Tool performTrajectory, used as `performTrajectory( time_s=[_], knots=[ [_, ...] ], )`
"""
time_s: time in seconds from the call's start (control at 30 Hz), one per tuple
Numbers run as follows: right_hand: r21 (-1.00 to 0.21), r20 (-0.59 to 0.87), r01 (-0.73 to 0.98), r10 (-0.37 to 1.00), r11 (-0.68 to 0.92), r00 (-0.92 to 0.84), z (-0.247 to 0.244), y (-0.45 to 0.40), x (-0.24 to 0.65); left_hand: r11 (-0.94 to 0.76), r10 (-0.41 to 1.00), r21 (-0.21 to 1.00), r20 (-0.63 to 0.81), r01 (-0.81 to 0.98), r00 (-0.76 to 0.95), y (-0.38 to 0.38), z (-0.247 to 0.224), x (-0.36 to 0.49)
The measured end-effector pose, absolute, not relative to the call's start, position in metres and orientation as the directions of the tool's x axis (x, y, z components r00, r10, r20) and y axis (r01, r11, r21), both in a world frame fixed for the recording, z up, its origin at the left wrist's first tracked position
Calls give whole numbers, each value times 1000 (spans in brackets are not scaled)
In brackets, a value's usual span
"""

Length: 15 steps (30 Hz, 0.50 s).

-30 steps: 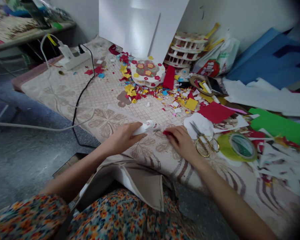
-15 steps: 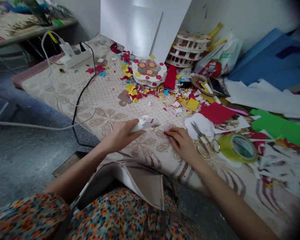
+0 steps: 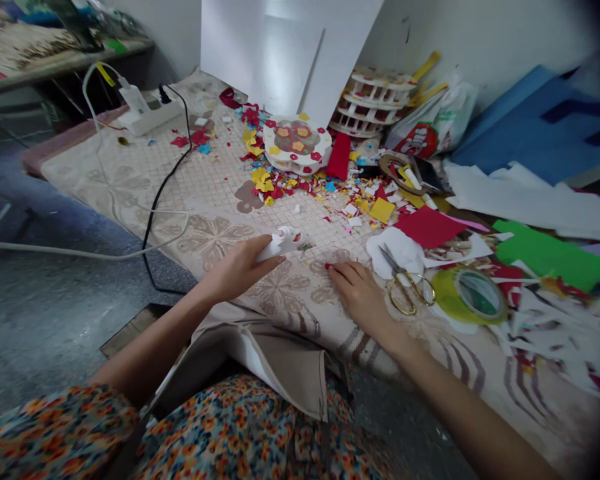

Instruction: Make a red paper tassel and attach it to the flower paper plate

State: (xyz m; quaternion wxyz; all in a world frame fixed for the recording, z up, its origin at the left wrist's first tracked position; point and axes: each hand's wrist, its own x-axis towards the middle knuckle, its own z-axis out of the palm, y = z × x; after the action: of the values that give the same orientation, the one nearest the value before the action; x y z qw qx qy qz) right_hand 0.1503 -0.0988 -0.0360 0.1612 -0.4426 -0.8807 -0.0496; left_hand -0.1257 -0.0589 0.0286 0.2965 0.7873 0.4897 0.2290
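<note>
My left hand (image 3: 243,267) is closed around a white, rounded object (image 3: 277,244) with small red spots at its far end. The kind of this object is too blurred to make out. Fingertips of my right hand (image 3: 355,290) pinch a small red piece (image 3: 329,266) just above the patterned tablecloth (image 3: 280,290). Beside that hand lie gold-handled scissors (image 3: 411,293), their blades resting on a white scalloped paper shape (image 3: 387,245).
A white box decorated with flowers (image 3: 300,160) stands among coloured paper scraps (image 3: 370,200). Yellow tape (image 3: 447,293) and green paper (image 3: 550,253) lie to the right. A black cable (image 3: 165,183) runs from the power strip (image 3: 153,120) over the table edge. White tiered rings (image 3: 373,97) stand behind.
The view has shifted slightly, moving things on the right a little leftward. My left hand has tilted the white object slightly. My right fingers still pinch the red piece.
</note>
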Motion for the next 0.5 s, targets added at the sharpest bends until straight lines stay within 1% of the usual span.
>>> performTrajectory(
  time_s=[0.13, 0.23, 0.37, 0.5],
  knots=[
    [-218, 448, 763, 757, 608, -475, -42, -99, 152, -326, 915, 694, 61, 642, 398, -59, 28, -127],
    [-281, 453, 761, 779, 585, -432, -42, -99, 152, -320, 915, 707, 56, 631, 400, -60, 27, -128],
    [-289, 401, 767, 800, 572, -446, -39, -99, 151, -302, 919, 715, 42, 630, 392, -62, 26, -129],
    [-242, 370, 779, 797, 578, -477, -38, -98, 151, -293, 919, 727, 34, 621, 393, -61, 24, -130]
  ],
)
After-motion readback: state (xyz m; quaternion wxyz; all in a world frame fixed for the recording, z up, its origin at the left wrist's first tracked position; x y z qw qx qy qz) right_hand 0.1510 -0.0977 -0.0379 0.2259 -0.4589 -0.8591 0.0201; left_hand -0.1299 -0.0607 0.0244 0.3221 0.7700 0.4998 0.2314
